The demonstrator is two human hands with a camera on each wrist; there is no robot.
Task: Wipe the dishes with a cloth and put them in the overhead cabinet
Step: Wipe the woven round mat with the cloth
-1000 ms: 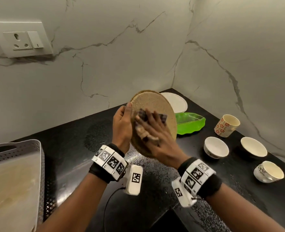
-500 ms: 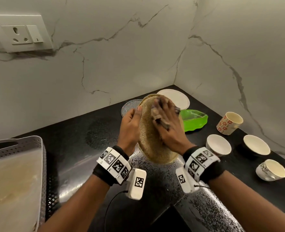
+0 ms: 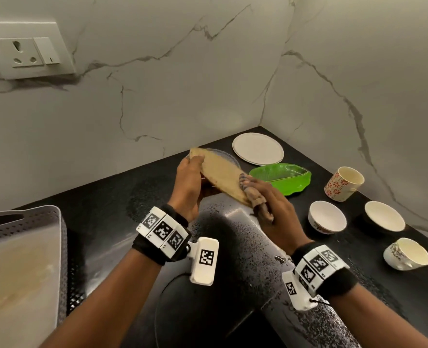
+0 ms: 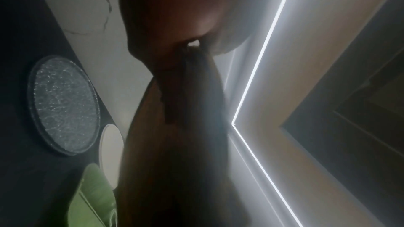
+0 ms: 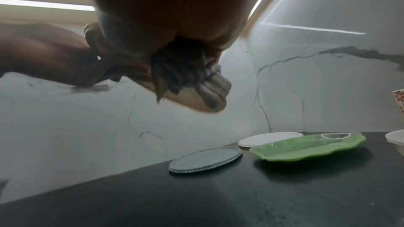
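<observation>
Tan plate (image 3: 220, 175): tilting nearly flat now, no longer upright, above counter (image 3: 107, 222) centre.
Left hand (image 3: 189, 183): gripping its 10 o'clock rim.
Right hand (image 3: 274, 209): clutching bunched cloth (image 3: 257, 199), sliding to the 4 o'clock edge.
Meaning: wiping probably finishing; cabinet next.

Your tray (image 3: 44, 222) at countertop (image 3: 112, 197) left edge; plates (image 3: 258, 148) in back corner, leaf dish (image 3: 283, 175) before them; cups, bowls (image 3: 327, 217) along right edge
</observation>
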